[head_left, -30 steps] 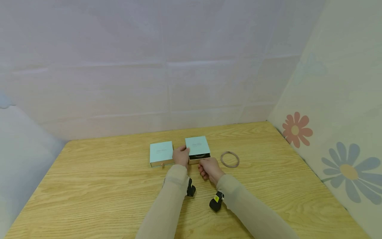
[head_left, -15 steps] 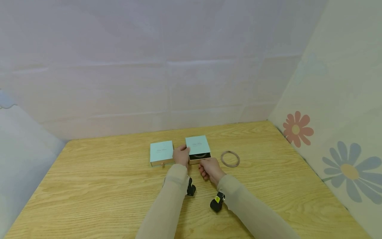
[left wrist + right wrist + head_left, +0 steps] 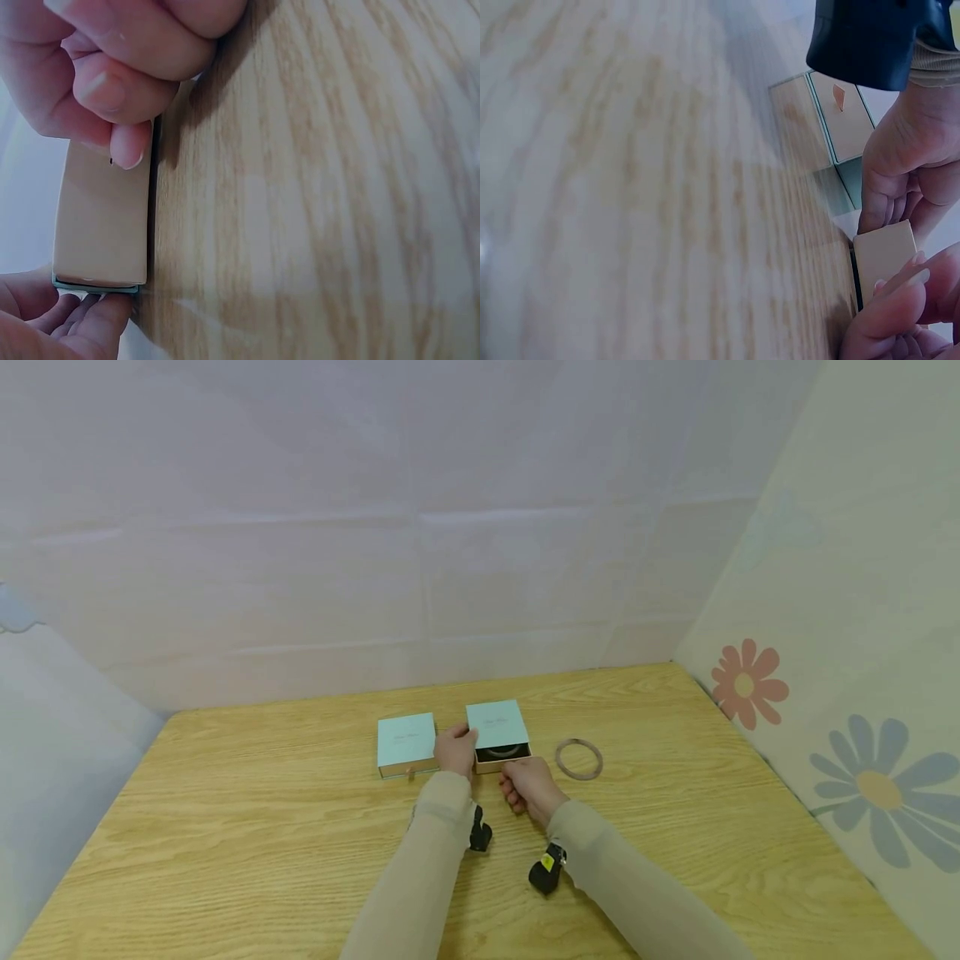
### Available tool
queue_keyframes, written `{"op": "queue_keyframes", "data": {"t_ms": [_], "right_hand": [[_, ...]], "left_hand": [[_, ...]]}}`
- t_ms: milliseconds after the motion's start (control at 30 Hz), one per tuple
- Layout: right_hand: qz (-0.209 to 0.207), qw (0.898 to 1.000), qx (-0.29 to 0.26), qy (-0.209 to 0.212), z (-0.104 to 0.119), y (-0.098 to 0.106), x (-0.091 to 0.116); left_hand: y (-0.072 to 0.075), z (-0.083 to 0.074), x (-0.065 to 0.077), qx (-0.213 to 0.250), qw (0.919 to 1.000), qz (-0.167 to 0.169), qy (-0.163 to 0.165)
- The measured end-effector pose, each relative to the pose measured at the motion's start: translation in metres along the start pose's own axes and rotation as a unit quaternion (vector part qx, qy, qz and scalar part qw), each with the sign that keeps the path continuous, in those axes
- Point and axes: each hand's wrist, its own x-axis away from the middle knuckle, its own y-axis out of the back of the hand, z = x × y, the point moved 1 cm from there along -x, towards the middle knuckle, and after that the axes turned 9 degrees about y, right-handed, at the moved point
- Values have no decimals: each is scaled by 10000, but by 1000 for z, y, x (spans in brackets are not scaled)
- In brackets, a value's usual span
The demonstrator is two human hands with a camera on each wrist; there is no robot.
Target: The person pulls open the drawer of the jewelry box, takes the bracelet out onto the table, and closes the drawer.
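Note:
A pale blue drawer box (image 3: 497, 724) sits on the table, its tan drawer (image 3: 489, 767) slid partly out toward me. Inside the dark drawer the arc of a ring-shaped bangle (image 3: 504, 753) shows. My left hand (image 3: 455, 750) grips the sleeve at its left side, fingertips at the edge in the left wrist view. Curled at the drawer front (image 3: 101, 217), my right hand (image 3: 531, 782) pinches it with thumb and fingers; the exact spot pinched is hidden behind the fingers. Right of the box a brownish bangle (image 3: 581, 777) lies flat.
A second pale blue box (image 3: 406, 739), closed, stands left of my left hand, with a small tan tab (image 3: 410, 772) at its front. The wooden table (image 3: 300, 843) meets a pale backdrop at its far edge, and a flower-printed sheet (image 3: 847, 635) hangs on the right.
The drawer stands out very slightly further, and more of the bangle's arc shows inside. Both hands keep nearly the same place and hold.

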Motion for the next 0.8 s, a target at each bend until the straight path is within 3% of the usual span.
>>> {"op": "queue_keyframes", "data": {"t_ms": [367, 800], "right_hand": [[-12, 9999, 0, 143, -3, -1, 2], [0, 10000, -10, 15, -1, 1, 1]], "left_hand": [[0, -2, 2, -22, 10000, 13, 59], [0, -1, 1, 27, 9999, 14, 106]]}}
